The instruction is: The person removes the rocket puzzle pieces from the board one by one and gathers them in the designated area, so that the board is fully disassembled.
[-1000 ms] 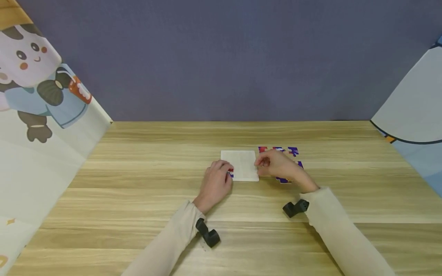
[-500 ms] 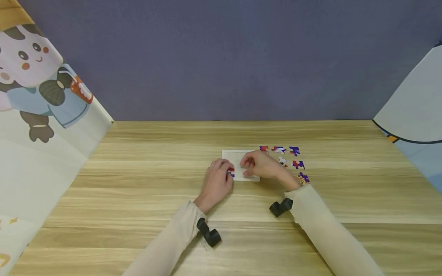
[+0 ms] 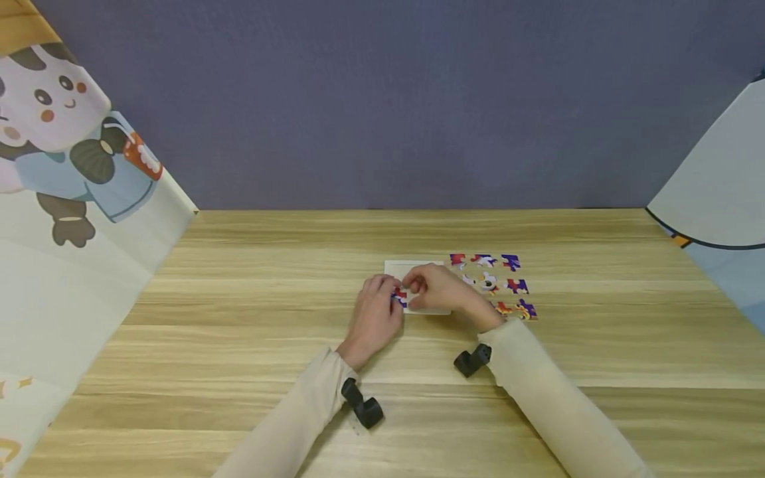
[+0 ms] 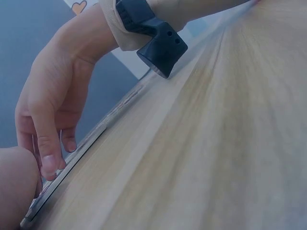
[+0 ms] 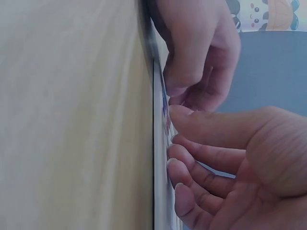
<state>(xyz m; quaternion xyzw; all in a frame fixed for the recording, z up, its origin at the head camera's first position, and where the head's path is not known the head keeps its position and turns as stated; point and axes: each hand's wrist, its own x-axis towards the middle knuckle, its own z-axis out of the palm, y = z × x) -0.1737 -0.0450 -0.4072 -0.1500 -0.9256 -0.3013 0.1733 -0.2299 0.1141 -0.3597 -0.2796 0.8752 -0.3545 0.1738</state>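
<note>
A thin white puzzle tray [image 3: 427,269] lies flat on the wooden table. My left hand [image 3: 376,305] rests on its left side, relaxed fingers touching it and covering part of the pieces laid there. Between the two hands, a red and purple puzzle piece [image 3: 399,297] shows at the tray's left. My right hand [image 3: 439,289] reaches over the tray and pinches a puzzle piece [image 5: 167,125], mostly hidden by its thumb and curled fingers. In the right wrist view, the thumb [image 5: 206,127] and fingertips sit right at the tray surface, close to the left hand.
Several loose puzzle pieces [image 3: 510,285] lie in rough rows on the table [image 3: 269,285], right of the tray. A dark panel [image 3: 418,106] stands along the table's back edge. Printed cartoon sheets [image 3: 66,166] flank it.
My right hand has moved left from the tray's right edge to beside the left hand. More loose pieces on the right are now uncovered. The left hand has stayed in place.
</note>
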